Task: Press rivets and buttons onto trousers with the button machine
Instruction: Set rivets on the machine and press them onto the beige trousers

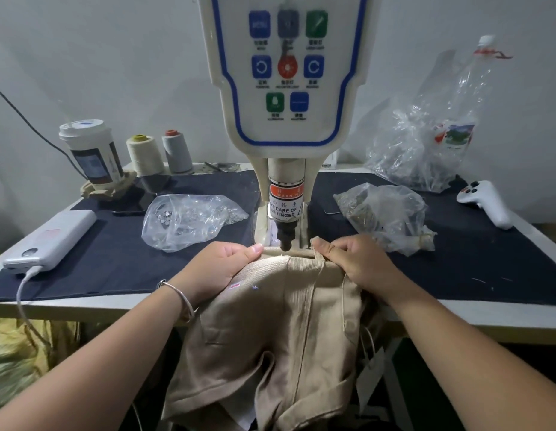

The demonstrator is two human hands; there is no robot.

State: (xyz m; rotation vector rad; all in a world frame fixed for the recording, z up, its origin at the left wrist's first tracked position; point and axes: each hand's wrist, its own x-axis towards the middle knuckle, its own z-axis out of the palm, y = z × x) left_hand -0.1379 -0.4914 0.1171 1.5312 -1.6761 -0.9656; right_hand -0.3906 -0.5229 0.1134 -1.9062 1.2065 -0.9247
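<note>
White wall behind, white bench topped with a dark blue mat. Beige trousers draped over the near bench edge, waistband at the far end, long axis running left-right, directly under the black punch tip of the button machine. Punch tip just above the waistband, roughly at its centre; contact or small gap, cannot tell. Left hand on the left part of the waistband, thumb on top and fingers curled, pinching the fabric edge. Right hand on the right part, thumb and fingers pinching the waistband near a belt loop. Punch line between the two hands, both thumbs close beside it, about equally near; waistband stretched flat between them. Likely step: fine positioning of the waistband under the punch ahead of pressing; any correction probably a small slide along the left-right axis, both hands together. Risk judged from layout: fingertips near the stroke zone, finger-warning label right above. Outward: clear bag of silvery pieces left of the machine column, second bag of darker small parts right of it, larger crumpled bag far right. White handheld controller at the right edge. White power bank with cable on the left, two thread cones and a lidded cup at the far left.
</note>
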